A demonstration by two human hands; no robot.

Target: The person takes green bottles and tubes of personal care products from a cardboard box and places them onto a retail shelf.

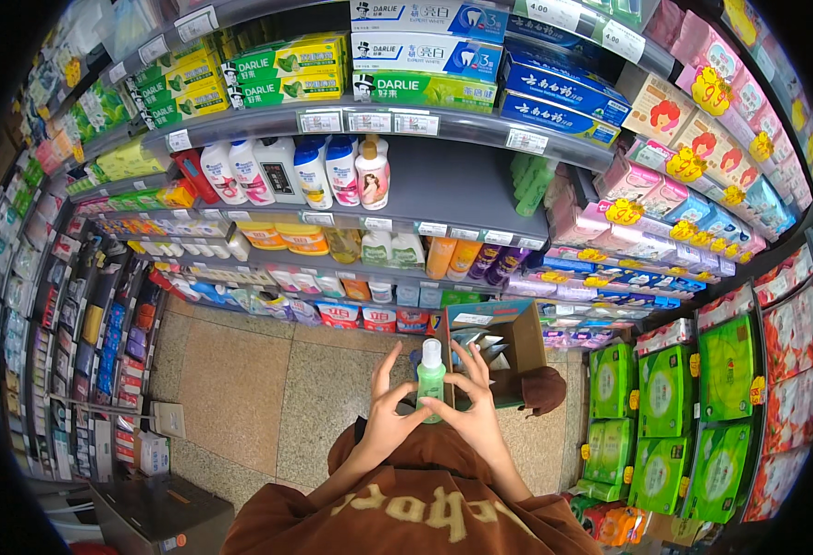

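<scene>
A small green plastic bottle with a clear cap [431, 378] stands upright between my two hands, in front of my chest. Thumb and forefinger of my left hand [391, 402] pinch its left side, the other fingers spread upward. On the opposite side my right hand [474, 404] grips it the same way, and the thumbs come close together low on the bottle. Ahead, shampoo bottles [342, 170] line the left part of a grey shelf [441, 180], and similar small green bottles [535, 184] stand at its right end.
An open cardboard box [528, 340] with pouches inside sits on the tiled floor just beyond my right hand. Toothpaste boxes [423, 90] fill the shelf above. Green tissue packs [662, 388] are stacked at right. At lower left are a dark box [163, 513] and a packed rack [94, 347].
</scene>
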